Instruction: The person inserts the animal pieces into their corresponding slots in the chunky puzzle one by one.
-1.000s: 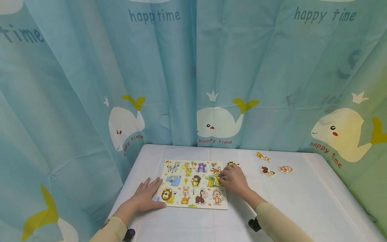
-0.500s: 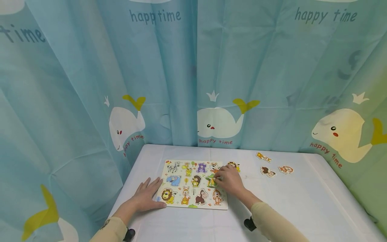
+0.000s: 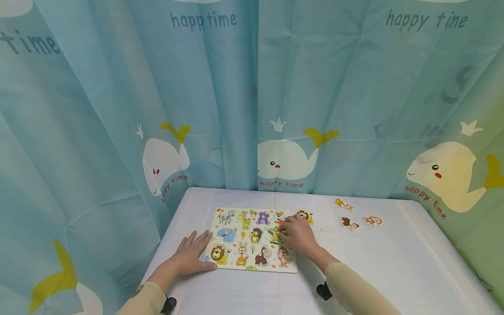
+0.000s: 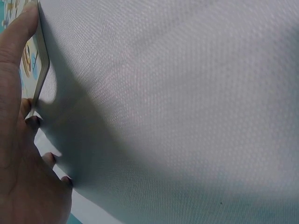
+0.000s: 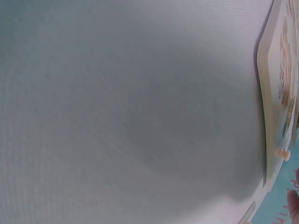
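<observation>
A white animal puzzle board lies on the table. My left hand rests at its left edge with fingers spread and straight; in the left wrist view the thumb touches the board's rim. Over the right part of the board, my right hand pinches a green crocodile puzzle piece at the crocodile picture. The fingers partly hide the piece, so whether it lies flat cannot be told. Just behind the right hand is a lion piece. In the right wrist view only a fingertip shows.
Several loose pieces lie beyond the board at the right: an orange one, a brown ape and an orange monkey. The white table ends at a blue whale-print curtain.
My right hand has moved slightly left, bringing the crocodile piece over the crocodile picture; the lion piece now shows more. My left hand has stayed still.
</observation>
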`<action>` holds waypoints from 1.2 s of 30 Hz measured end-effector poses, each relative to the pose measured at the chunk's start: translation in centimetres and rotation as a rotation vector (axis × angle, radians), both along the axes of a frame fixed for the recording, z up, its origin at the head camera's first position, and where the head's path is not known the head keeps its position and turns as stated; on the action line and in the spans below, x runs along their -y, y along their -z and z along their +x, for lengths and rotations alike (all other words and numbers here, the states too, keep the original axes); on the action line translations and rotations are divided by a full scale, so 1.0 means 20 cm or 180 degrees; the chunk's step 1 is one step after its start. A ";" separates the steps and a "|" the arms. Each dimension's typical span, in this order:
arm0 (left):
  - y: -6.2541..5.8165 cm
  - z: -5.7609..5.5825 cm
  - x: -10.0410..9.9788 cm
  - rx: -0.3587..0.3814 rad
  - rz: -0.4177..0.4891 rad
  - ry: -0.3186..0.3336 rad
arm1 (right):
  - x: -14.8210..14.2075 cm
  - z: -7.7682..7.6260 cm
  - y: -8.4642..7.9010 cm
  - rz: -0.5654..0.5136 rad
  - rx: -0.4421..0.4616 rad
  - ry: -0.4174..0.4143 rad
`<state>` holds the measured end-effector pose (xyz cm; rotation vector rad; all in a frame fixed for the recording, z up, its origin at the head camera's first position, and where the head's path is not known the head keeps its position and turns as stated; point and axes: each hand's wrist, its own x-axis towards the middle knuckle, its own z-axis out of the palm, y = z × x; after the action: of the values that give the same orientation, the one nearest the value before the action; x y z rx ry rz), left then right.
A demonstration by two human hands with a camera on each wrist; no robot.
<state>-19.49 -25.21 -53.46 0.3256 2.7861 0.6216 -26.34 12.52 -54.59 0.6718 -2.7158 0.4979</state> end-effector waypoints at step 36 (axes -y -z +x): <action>0.01 -0.01 0.01 0.0021 -0.0028 0.0041 | 0.03 0.01 0.04 -0.0065 0.0080 0.0016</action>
<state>-19.69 -25.38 -53.64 0.3390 2.7774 0.6062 -26.19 12.02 -55.48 0.6574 -2.7314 0.5359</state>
